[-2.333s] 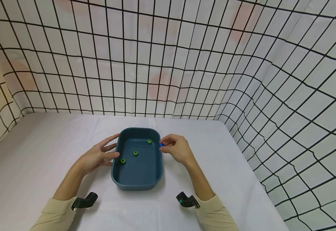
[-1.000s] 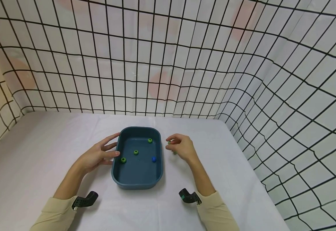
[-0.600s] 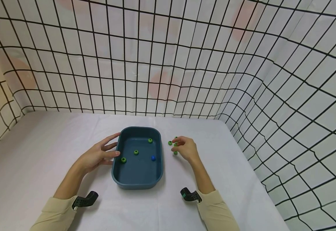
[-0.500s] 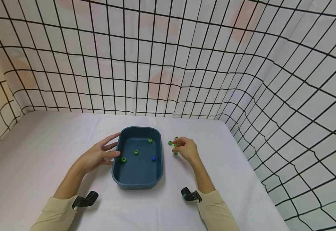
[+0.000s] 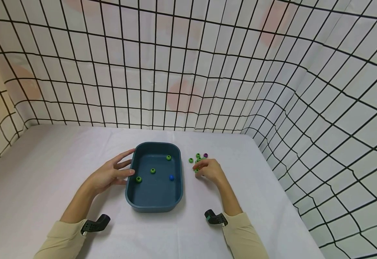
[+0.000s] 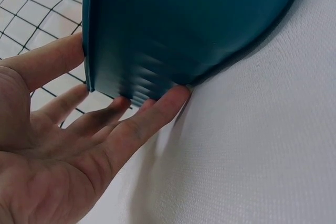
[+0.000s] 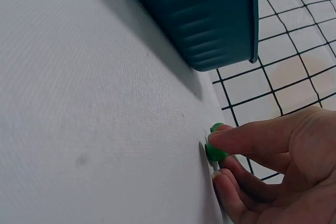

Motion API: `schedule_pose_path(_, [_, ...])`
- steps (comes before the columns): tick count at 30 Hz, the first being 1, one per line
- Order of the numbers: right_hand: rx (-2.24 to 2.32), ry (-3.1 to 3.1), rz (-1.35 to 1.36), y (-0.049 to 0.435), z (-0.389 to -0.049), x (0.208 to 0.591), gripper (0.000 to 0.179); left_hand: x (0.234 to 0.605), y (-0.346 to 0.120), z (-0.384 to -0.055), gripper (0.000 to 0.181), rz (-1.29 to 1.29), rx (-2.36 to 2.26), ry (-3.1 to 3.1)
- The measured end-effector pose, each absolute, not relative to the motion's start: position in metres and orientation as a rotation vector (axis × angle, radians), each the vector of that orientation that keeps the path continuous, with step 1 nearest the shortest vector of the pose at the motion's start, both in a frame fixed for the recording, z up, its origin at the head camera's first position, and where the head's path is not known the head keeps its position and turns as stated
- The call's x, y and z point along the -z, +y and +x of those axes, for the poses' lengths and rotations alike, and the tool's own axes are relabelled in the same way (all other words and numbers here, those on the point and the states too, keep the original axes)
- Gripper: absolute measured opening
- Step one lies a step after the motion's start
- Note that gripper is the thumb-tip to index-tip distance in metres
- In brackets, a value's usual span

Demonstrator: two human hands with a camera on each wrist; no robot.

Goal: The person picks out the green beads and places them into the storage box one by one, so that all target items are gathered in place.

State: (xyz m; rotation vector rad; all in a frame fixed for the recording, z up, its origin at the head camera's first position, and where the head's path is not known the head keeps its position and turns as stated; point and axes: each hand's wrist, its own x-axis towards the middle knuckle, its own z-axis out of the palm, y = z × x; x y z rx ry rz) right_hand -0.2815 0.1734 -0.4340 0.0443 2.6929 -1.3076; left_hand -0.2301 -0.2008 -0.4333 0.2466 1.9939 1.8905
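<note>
A dark teal tray point(image 5: 154, 194) stands on the table with several small beads in it: a blue bead point(image 5: 171, 177) and green ones, such as the green bead point(image 5: 153, 171) near its middle. My left hand point(image 5: 108, 176) rests against the tray's left side; in the left wrist view its thumb touches the rim and its other fingers point(image 6: 168, 103) lie spread along the outer wall. Right of the tray, my right hand point(image 5: 210, 170) pinches a green bead point(image 7: 216, 152) low at the table surface. The fingers partly cover that bead.
Loose beads lie just beyond the right hand, several green, such as the green bead point(image 5: 191, 160), and one purple bead point(image 5: 206, 155). White cloth point(image 5: 188, 230) covers the table. Black netting point(image 5: 175, 90) stands behind and to the right.
The right hand let the blue bead drop inside the tray, then moved right to the loose beads and slightly nearer, uncovering the purple bead. The left hand stays put.
</note>
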Motion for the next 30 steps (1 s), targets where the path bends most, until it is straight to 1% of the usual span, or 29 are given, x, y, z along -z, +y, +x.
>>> schedule_pose_path(8, [1.256, 2.73, 0.01, 0.174, -0.281, 0.436, 0.021, 0.434, -0.201, -0.23, 0.087, 0.267, -1.882, 1.997])
schedule_pose_path(16, [1.292, 2.705, 0.037, 0.172, -0.281, 0.433, 0.019, 0.434, -0.202, -0.23, 0.087, 0.283, -1.873, 2.002])
schedule_pose_path(24, [1.356, 2.751, 0.002, 0.165, -0.278, 0.421, 0.016, 0.433, -0.202, -0.23, 0.087, 0.276, -1.88, 1.994])
schedule_pose_path(30, [1.442, 2.735, -0.101, 0.158, -0.27, 0.408, 0.014, 0.433, -0.202, -0.23, 0.087, 0.281, -1.881, 1.994])
